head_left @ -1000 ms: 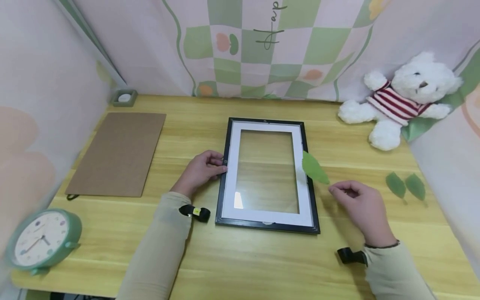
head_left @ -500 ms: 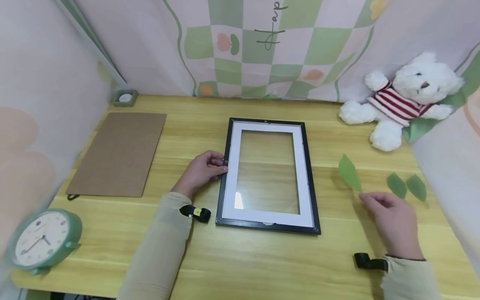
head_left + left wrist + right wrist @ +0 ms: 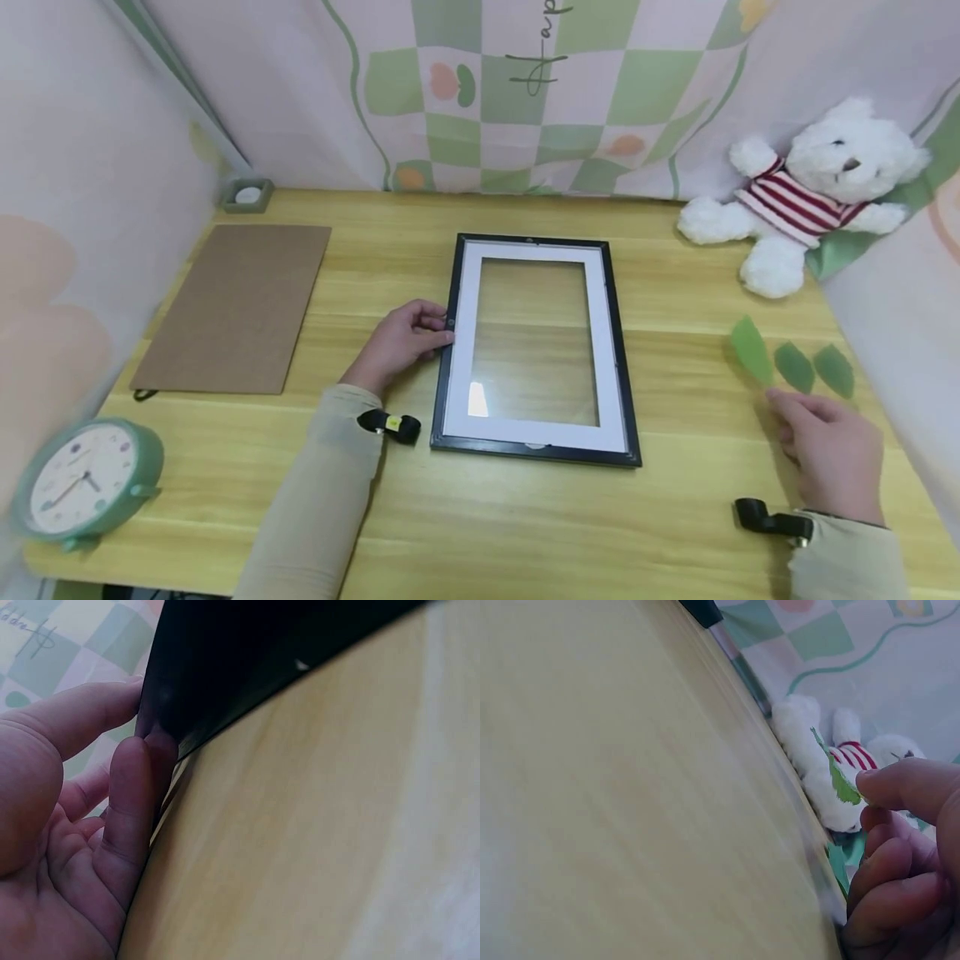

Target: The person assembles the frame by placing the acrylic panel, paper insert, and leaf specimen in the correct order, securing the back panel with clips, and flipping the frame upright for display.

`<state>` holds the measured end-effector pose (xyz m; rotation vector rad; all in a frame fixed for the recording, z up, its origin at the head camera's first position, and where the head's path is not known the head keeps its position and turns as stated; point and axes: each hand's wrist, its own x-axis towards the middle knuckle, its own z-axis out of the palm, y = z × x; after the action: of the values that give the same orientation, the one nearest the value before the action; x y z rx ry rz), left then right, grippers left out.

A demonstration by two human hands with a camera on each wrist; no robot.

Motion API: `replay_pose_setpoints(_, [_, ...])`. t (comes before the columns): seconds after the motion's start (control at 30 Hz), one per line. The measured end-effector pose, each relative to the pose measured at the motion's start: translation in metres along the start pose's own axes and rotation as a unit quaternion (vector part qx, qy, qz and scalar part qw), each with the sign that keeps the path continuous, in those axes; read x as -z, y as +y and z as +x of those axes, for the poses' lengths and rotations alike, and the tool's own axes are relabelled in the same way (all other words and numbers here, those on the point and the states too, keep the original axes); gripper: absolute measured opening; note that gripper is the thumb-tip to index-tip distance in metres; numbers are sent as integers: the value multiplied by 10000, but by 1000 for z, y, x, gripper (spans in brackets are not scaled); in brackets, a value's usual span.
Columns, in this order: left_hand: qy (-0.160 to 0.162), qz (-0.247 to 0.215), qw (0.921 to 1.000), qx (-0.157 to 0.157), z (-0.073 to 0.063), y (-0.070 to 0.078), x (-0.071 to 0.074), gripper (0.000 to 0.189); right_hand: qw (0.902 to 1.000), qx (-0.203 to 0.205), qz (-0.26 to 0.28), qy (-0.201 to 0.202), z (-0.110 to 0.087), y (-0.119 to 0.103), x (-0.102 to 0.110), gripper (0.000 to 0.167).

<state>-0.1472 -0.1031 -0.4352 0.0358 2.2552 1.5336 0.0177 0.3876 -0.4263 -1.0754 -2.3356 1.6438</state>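
Observation:
A black picture frame [image 3: 536, 457] with a white mat [image 3: 609, 375] and a clear pane lies on the table. My left hand [image 3: 401, 340] holds its left side, thumb above the edge; in the left wrist view the thumb and fingers [image 3: 124, 799] pinch the dark frame edge [image 3: 225, 667]. At the right, my right hand [image 3: 832, 450] pinches a bright green leaf [image 3: 752, 350] by its stem end. In the right wrist view that leaf [image 3: 841, 776] stands out from the fingertips. Two darker leaves [image 3: 795, 367] lie just beyond the hand, close to the held one.
A brown backing board [image 3: 236, 308] lies at the left. A green alarm clock [image 3: 90, 483] stands near the front left corner. A white teddy bear [image 3: 810, 192] sits at the back right, and a small square holder [image 3: 247, 196] is in the back left corner.
My right hand has carried the green leaf rightward, from over the frame's right edge to beside the two darker leaves. The left hand and the picture frame have stayed in place.

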Motion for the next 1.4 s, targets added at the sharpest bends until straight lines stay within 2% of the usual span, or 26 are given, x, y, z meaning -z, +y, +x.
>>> replay_pose_setpoints(0.2, [21, -21, 10000, 28, 1, -1, 0, 42, 9962, -317, 801, 146, 1, -1, 5, 18])
replay_pose_setpoints(0.33, [30, -15, 10000, 56, 1, -1, 0, 42, 9927, -396, 1123, 174, 0, -1, 4, 20])
replay_pose_setpoints(0.57, [39, -16, 10000, 42, 1, 0, 1, 42, 9945, 56, 1042, -6, 4, -1, 1, 11])
replay_pose_setpoints(0.77, [24, -51, 10000, 1, -1, 0, 1, 42, 9942, 66, 1070, -51, 4, -1, 0, 13])
replay_pose_setpoints(0.9, [-4, -34, 10000, -47, -2, 1, 0, 41, 9878, 219, 1532, -166, -5, -4, -3, 8])
replay_pose_setpoints(1.03, [-16, 30, 10000, -32, -1, 2, -1, 42, 9776, 761, 1911, -446, -14, -14, -14, 3])
replay_pose_setpoints(1.1, [7, 76, 10000, -10, -2, 2, -1, 42, 9759, 1054, 1799, -643, -17, -22, -22, 4])
replay_pose_setpoints(1.2, [55, 98, 9999, 25, -1, 2, 0, 42, 9776, 1478, 1189, -907, -17, -35, -35, 8])
replay_pose_setpoints(1.27, [70, 105, 9999, 38, -2, 1, 1, 42, 9768, 1811, 416, -1063, -15, -43, -45, 18])
replay_pose_setpoints(1.33, [51, 102, 9999, 39, -2, 1, 0, 43, 9701, 2079, -354, -1203, -13, -52, -54, 30])
replay_pose_setpoints(1.4, [26, 116, 9999, 32, -2, 1, 0, 43, 9601, 2230, -893, -1432, -10, -59, -64, 40])
